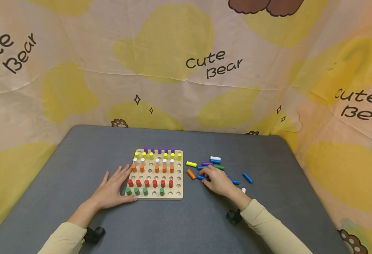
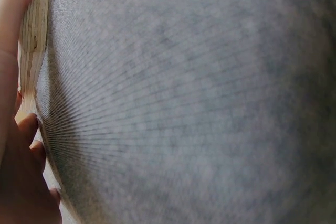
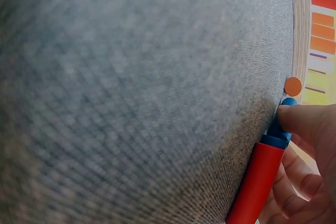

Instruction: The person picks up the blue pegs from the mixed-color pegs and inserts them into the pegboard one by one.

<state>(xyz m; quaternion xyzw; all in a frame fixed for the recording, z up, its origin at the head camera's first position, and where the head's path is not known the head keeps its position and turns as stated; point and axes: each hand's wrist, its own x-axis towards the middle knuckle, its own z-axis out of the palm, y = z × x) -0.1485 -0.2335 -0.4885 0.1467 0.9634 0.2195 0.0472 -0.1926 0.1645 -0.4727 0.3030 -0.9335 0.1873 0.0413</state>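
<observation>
A wooden pegboard [image 1: 179, 181] bears rows of purple, yellow, white, orange, red and green pegs. My left hand [image 1: 111, 192] rests against its left side with fingers extended, the thumb at the front corner. In the left wrist view the thumb [image 2: 11, 17] touches the board's layered edge [image 2: 37, 30]. To the right of the board, my right hand [image 1: 219, 181] reaches over loose pegs and pinches a blue peg [image 1: 201, 177] between thumb and fingers. The right wrist view shows the thumb on that blue peg [image 3: 274, 127], with a red peg [image 3: 257, 182] just beside it.
Around the right hand lie an orange peg [image 1: 191, 174], a yellow peg [image 1: 191, 164], a green peg [image 1: 219, 167], a white peg [image 1: 215, 158] and several blue ones, one of them a blue peg [image 1: 247, 177] farther right. A patterned cloth [image 1: 186, 106] hangs behind the grey table [image 1: 186, 229].
</observation>
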